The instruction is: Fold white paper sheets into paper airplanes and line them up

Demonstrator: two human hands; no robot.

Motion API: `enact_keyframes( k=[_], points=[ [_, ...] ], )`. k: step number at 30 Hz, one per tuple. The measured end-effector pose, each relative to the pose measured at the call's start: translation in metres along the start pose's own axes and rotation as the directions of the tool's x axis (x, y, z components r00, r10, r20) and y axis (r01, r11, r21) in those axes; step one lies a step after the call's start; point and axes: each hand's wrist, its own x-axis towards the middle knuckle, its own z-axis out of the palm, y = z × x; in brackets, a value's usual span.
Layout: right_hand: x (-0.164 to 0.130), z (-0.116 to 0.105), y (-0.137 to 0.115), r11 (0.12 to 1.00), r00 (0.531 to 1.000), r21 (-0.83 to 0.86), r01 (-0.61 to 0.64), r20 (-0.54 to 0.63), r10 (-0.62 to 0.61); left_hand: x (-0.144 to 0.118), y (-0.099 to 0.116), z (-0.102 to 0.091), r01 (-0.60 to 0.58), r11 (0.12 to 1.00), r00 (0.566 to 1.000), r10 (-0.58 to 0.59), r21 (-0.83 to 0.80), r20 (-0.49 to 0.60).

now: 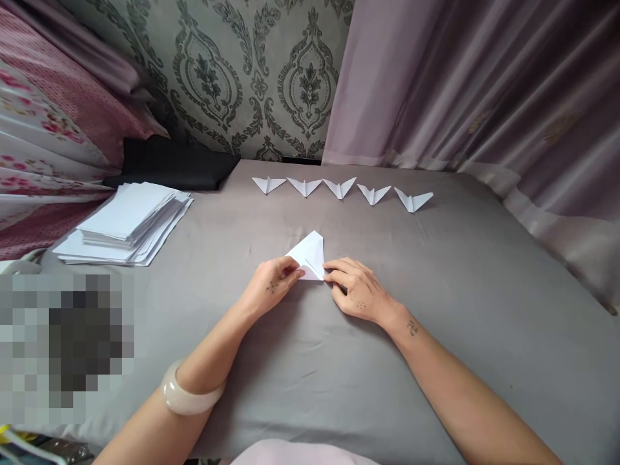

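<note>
While both hands, left hand and right hand, pinch the white folded paper triangle on soft grey bedsheet, creases (likely) could wander.

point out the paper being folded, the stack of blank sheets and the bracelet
folded paper (pixel 310 253), head view, on its upper flap above the fingers
stack of sheets (pixel 126 223), head view, on the top sheet
bracelet (pixel 186 399), head view, on the pale band around the left wrist
</note>
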Motion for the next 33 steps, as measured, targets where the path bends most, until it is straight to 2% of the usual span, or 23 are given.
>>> enact_keyframes(
  k=[3, 5, 7, 12, 16, 19, 22, 27, 33],
  points=[
    [0.001, 0.001, 0.000, 1.000, 1.000, 0.006, -0.013, 0.001, 0.013, -0.003, -0.005, -0.008, -0.113, 0.993, 0.988, 0.110, 0.022, 0.108],
    [0.001, 0.002, 0.001, 1.000, 1.000, 0.011, -0.018, -0.002, 0.018, -0.004, -0.008, -0.011, -0.160, 0.983, 0.982, 0.149, 0.094, 0.119],
    [0.001, 0.003, 0.001, 1.000, 1.000, 0.015, -0.022, -0.011, 0.022, -0.002, -0.010, -0.011, -0.157, 0.975, 0.985, 0.143, 0.158, 0.102],
    [0.001, 0.004, 0.000, 0.998, 0.998, 0.039, -0.043, -0.033, 0.044, 0.000, -0.010, -0.009, -0.053, 0.989, 0.997, 0.045, 0.138, 0.061],
    [0.003, 0.004, -0.003, 0.995, 0.995, 0.064, -0.078, -0.063, 0.082, 0.001, -0.006, -0.004, 0.082, 0.994, 0.997, -0.080, 0.068, -0.023],
    [0.005, 0.004, -0.006, 0.992, 0.991, 0.074, -0.104, -0.074, 0.109, 0.001, -0.005, 0.000, 0.132, 0.989, 0.988, -0.125, 0.072, -0.089],
    [0.007, 0.004, -0.008, 0.989, 0.988, 0.075, -0.126, -0.080, 0.132, 0.003, -0.007, 0.004, 0.117, 0.982, 0.988, -0.099, 0.146, -0.120],
    [0.008, 0.004, -0.010, 0.986, 0.984, 0.074, -0.149, -0.083, 0.155, 0.008, -0.015, 0.009, 0.033, 0.947, 0.986, 0.022, 0.320, -0.166],
    [0.011, 0.008, -0.011, 0.980, 0.975, 0.071, -0.187, -0.105, 0.193, 0.011, -0.019, 0.013, -0.008, 0.903, 0.985, 0.081, 0.429, -0.153]
  ],
)
